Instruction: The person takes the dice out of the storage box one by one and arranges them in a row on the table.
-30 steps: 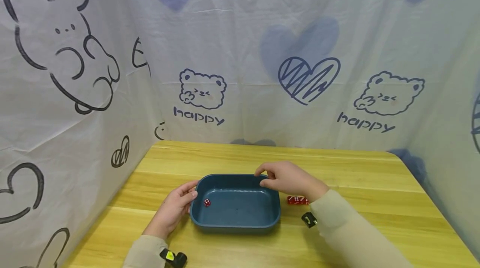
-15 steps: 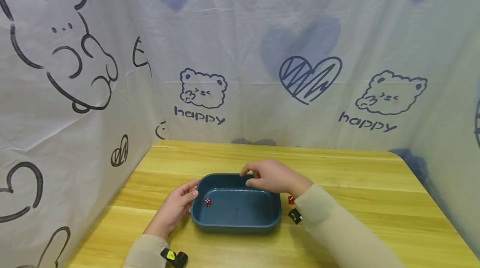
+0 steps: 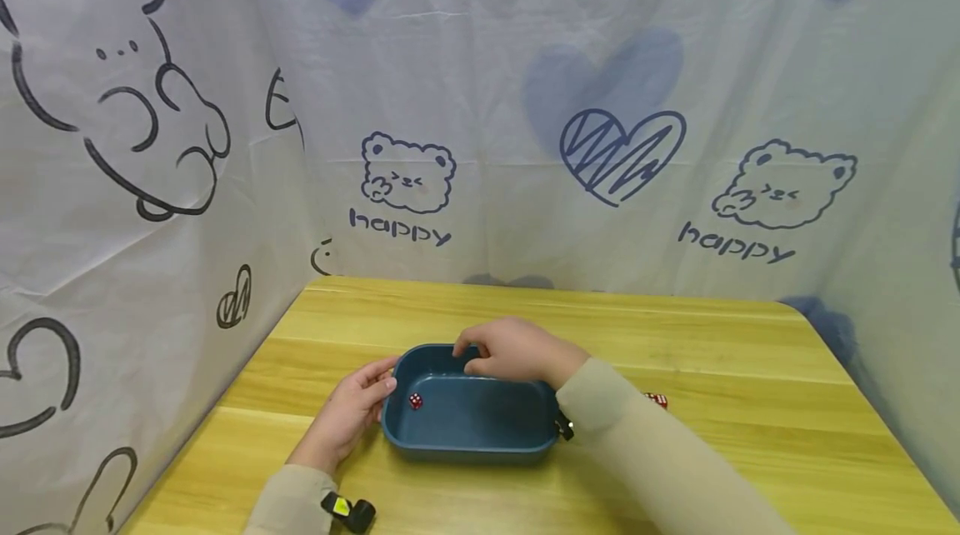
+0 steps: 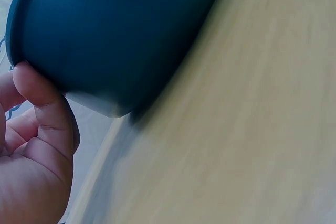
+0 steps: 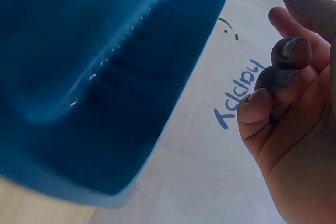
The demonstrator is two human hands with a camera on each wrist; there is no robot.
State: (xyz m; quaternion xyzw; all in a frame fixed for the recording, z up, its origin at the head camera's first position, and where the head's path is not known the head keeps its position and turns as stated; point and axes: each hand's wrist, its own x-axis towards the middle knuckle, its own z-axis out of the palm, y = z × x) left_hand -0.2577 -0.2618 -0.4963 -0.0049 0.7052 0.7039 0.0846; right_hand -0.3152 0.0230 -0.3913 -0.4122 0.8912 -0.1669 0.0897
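Observation:
A dark blue rectangular tray (image 3: 472, 453) with raised walls sits on the table. One red die (image 3: 416, 401) with white pips lies inside, near its left end. My left hand (image 3: 351, 414) grips the tray's left end, thumb at the rim; the left wrist view shows the thumb (image 4: 39, 87) against the wall. Above the tray's far side is my right hand (image 3: 517, 350), with thumb and index finger apart. In the right wrist view its other fingers (image 5: 283, 80) are loosely curled, and nothing shows between them.
More red dice (image 3: 657, 400) lie on the yellow wood-grain table (image 3: 720, 352) to the right, partly hidden by the right sleeve (image 3: 652, 452). A white cloth (image 3: 487, 252) printed with hearts and bears hangs around the back and sides.
My right hand has moved left, from the tray's right corner to over its far side. The sleeve now covers part of the dice row. The left hand and the tray stay put.

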